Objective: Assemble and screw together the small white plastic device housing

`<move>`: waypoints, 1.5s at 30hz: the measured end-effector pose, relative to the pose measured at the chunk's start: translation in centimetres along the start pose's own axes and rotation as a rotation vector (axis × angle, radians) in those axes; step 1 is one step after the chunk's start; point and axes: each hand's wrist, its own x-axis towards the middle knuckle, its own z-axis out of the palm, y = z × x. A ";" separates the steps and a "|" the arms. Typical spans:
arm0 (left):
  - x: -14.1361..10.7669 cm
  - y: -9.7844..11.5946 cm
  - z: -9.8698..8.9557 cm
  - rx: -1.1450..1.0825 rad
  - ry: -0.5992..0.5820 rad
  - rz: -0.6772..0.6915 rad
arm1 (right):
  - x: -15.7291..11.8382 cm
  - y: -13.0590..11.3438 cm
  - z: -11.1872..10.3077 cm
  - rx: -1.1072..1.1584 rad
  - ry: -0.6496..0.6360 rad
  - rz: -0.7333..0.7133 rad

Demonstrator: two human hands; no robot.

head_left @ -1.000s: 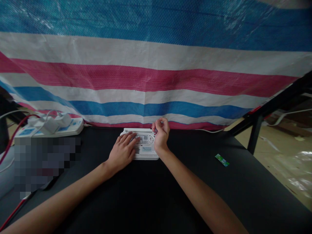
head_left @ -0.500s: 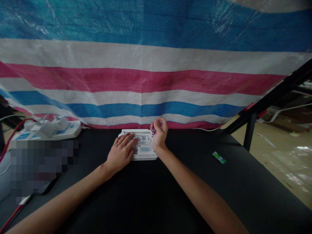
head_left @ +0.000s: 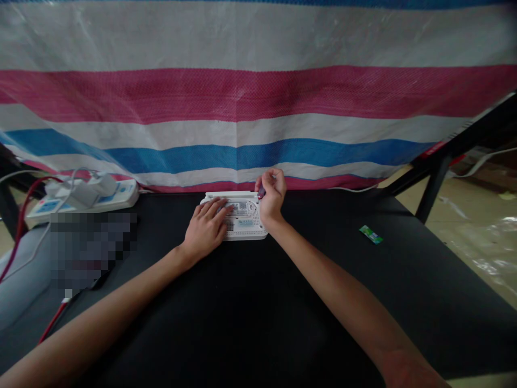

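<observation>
A white router [head_left: 246, 229] lies underside up near the back edge of the black table, its vent holes and printed label showing and a white bar, apparently a folded antenna, along its far edge. My left hand [head_left: 208, 223] rests on the left part of it, fingers stretched over the label. My right hand [head_left: 273, 196] is closed around a small screwdriver [head_left: 262, 192] with a dark purple-red handle. The screwdriver stands over the router's far right corner, its tip pointing down there. Whether the tip sits in a screw is too small to tell.
A power strip [head_left: 127, 194] with white plugs and cables stands at the back left, beside a dark, pixelated flat object [head_left: 91, 250] with a red cable. On the right lies a small green packet [head_left: 370, 234]. A striped tarpaulin [head_left: 242, 97] hangs behind the black table [head_left: 258, 323].
The camera view has tilted down, so everything on the table sits higher in the picture and slightly to the right. Both hands keep their places on and at the router.
</observation>
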 end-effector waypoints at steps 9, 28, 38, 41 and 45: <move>-0.1 -0.3 0.2 -0.013 0.008 0.012 | 0.4 0.6 -0.4 -0.006 0.005 -0.029; -0.1 -0.2 0.2 -0.025 0.023 0.011 | -0.2 0.4 -0.6 0.020 -0.015 -0.073; -0.1 -0.2 0.3 -0.017 0.020 0.018 | 0.7 0.4 -0.8 -0.015 0.032 -0.071; -0.1 -0.2 0.3 -0.017 0.022 0.022 | 0.8 0.3 -0.9 -0.012 0.031 -0.063; -0.1 -0.2 0.3 -0.011 0.034 0.024 | 0.8 0.2 -1.0 -0.017 0.007 -0.058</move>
